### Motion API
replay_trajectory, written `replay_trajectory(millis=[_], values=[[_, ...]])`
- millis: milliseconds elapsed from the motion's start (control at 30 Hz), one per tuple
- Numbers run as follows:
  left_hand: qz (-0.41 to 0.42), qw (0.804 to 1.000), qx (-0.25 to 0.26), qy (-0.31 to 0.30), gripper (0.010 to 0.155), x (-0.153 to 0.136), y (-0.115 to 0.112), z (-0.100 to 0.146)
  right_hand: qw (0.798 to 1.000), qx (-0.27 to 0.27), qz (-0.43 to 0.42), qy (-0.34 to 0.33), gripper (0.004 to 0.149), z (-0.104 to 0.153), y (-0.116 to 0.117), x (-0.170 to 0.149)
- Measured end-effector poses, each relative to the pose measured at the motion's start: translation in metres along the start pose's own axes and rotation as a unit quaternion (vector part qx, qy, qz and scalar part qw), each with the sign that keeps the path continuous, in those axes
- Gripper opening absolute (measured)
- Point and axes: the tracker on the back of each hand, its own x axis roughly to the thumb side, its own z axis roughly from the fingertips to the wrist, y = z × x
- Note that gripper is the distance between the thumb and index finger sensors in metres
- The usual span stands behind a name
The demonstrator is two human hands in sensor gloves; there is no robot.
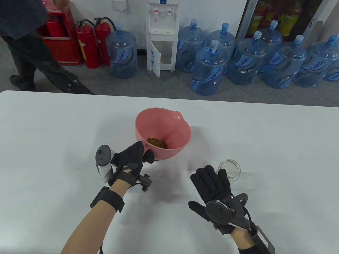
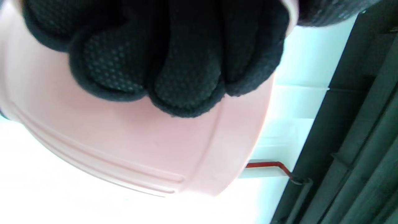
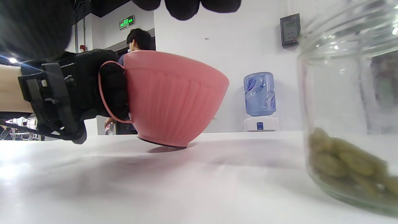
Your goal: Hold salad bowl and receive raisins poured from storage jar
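I see the pink salad bowl point(image 1: 163, 133) near the middle of the white table point(image 1: 53, 132), tipped toward its far side with only part of its base touching, as the right wrist view shows; a small heap of raisins point(image 1: 157, 142) already lies in its bottom, so I judge at least 1 pour has landed. My left hand point(image 1: 129, 161) grips the bowl by the loop handle at its near rim, fingers point(image 2: 183, 77) curled against the outer wall. The glass storage jar point(image 1: 230, 169) stands upright on the table to the right of the bowl, well apart from it, mouth uncovered, with some raisins left in its bottom. My right hand point(image 1: 212, 185) hovers just beside the jar, fingers spread and holding nothing; whether a fingertip brushes the glass I cannot tell. I read the pouring as largely done; what remains, by my judgement, is settling the bowl flat, or 1 more pour if the jar must be emptied.
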Motion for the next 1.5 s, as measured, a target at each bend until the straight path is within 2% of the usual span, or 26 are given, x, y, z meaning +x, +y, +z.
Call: replay_trajectory(millis=[133, 467, 567, 733, 900, 1067, 1233, 1500], values=[[0.006, 0.999, -0.030, 0.043, 0.047, -0.005, 0.007, 0.008, 1.000, -0.001, 0.001, -0.001, 0.092, 0.000, 0.000, 0.001], [-0.100, 0.988, -0.035, 0.112, 0.051, -0.004, 0.033, 0.033, 1.000, 0.002, -0.004, 0.000, 0.092, -0.001, 0.003, 0.006], [-0.101, 0.987, -0.044, 0.119, 0.052, 0.000, 0.035, 0.038, 1.000, 0.003, -0.006, 0.003, 0.093, -0.001, 0.003, 0.006], [-0.197, 0.970, -0.056, 0.127, 0.062, 0.011, 0.037, 0.048, 1.000, 0.004, -0.011, 0.007, 0.092, -0.002, 0.004, 0.005], [-0.258, 0.958, -0.042, 0.115, 0.066, 0.029, 0.041, 0.060, 1.000, 0.004, -0.014, 0.006, 0.092, -0.002, 0.004, 0.006], [-0.376, 0.924, -0.043, 0.051, 0.067, 0.061, 0.040, 0.074, 1.000, 0.004, -0.016, 0.005, 0.092, -0.003, 0.004, 0.006], [-0.457, 0.887, -0.060, -0.011, 0.067, 0.083, 0.031, 0.093, 1.000, 0.005, -0.020, 0.006, 0.092, -0.003, 0.005, 0.007], [-0.552, 0.823, -0.098, -0.091, 0.065, 0.093, 0.008, 0.121, 1.000, 0.004, -0.025, 0.000, 0.092, -0.003, 0.006, 0.011]])
